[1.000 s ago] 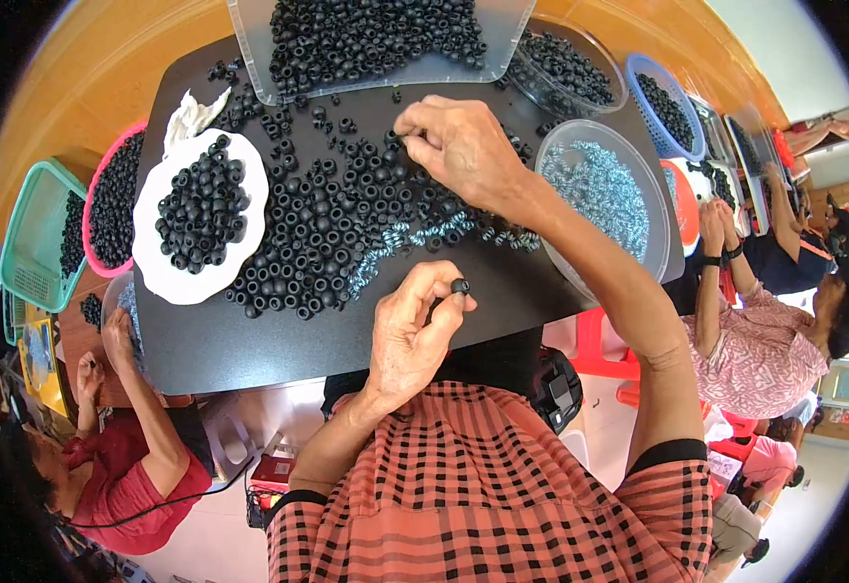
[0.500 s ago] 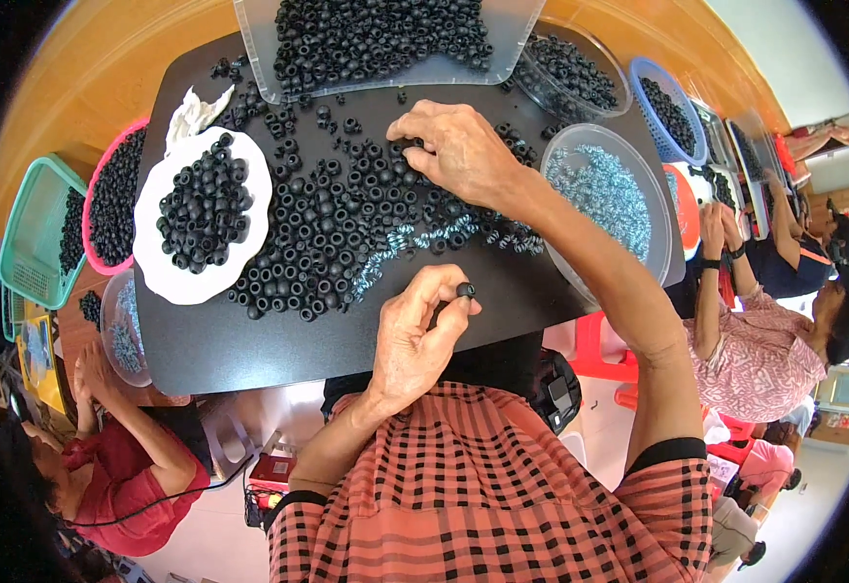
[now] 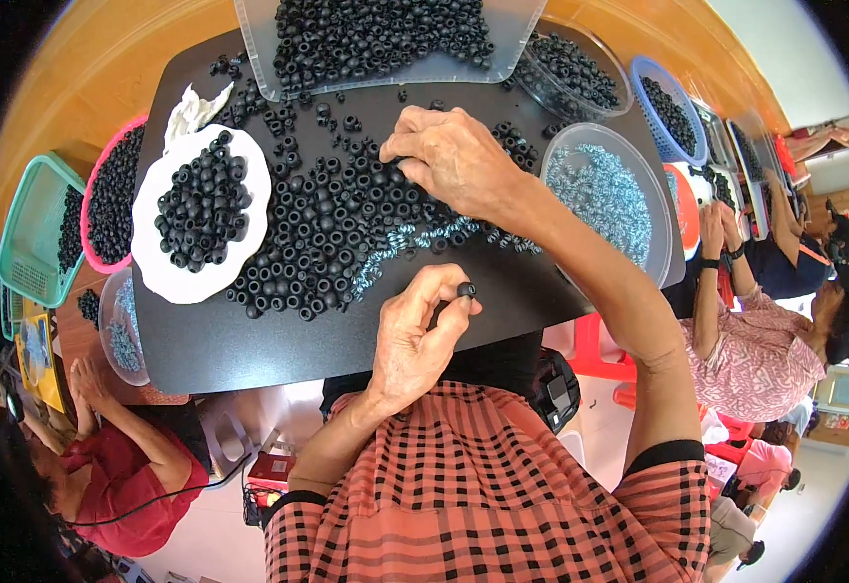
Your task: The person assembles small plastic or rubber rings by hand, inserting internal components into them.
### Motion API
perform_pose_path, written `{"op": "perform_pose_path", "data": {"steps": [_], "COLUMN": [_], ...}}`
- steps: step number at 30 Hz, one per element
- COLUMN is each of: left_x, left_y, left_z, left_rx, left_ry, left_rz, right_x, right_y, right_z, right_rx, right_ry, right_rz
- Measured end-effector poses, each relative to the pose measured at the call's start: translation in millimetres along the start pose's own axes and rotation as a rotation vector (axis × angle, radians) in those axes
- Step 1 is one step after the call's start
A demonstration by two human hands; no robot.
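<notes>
Shifted slightly toward eight o'clock, the right hand [image 3: 456, 163] hides whether its grip pinches anything, while the left hand [image 3: 415, 340] pinches a black ring [image 3: 466, 290] at its one o'clock that slackening could drop.

1. At six o'clock, a loose coral-red shirt [image 3: 487, 486] covers the torso, checked with rows of small black squares and crossed by fainter, darker stripes.
2. Toward seven o'clock, the short left sleeve [image 3: 293, 532] repeats the check and ends in a plain black band.
3. Near four o'clock, the short right sleeve [image 3: 665, 505] matches, its black band broad and snug.
4. Both forearms are bare, as are the left hand [image 3: 410, 340] and right hand [image 3: 461, 160].
</notes>
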State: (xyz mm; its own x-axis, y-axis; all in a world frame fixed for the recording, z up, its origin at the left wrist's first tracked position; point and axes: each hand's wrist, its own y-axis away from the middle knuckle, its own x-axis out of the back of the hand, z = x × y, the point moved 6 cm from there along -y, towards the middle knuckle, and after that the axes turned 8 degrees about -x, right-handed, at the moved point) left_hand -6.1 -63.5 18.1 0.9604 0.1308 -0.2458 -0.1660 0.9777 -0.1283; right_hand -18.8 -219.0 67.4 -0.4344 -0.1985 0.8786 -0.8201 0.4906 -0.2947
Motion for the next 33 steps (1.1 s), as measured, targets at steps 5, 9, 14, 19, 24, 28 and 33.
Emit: {"op": "perform_pose_path", "data": {"steps": [5,9,14,19,24,28,33], "left_x": [0,-1,0,-2,-2,-1,9], "left_y": [0,0,0,0,1,1,0], "left_z": [1,1,1,1,-3,-3,0], "left_rx": [0.001,-0.011,-0.022,-0.009,0.027,-0.015,-0.087], "left_ry": [-0.003,-0.014,-0.006,0.042,0.09,0.092,0.098], "left_rz": [0.001,-0.004,-0.004,-0.004,0.003,0.029,0.196], "right_x": [-6,-2,1,13,24,27,27], "right_y": [-2,2,6,12,35,63,102], "right_z": [4,0,-2,1,-13,-21,-22], "right_rx": [-0.05,0.037,0.03,-0.041,-0.199,-0.349,-0.553], "right_ry": [0.086,0.078,0.088,-0.101,-0.319,-0.446,-0.566], "right_rz": [-0.103,0.047,0.081,0.13,0.094,0.066,0.062]}}
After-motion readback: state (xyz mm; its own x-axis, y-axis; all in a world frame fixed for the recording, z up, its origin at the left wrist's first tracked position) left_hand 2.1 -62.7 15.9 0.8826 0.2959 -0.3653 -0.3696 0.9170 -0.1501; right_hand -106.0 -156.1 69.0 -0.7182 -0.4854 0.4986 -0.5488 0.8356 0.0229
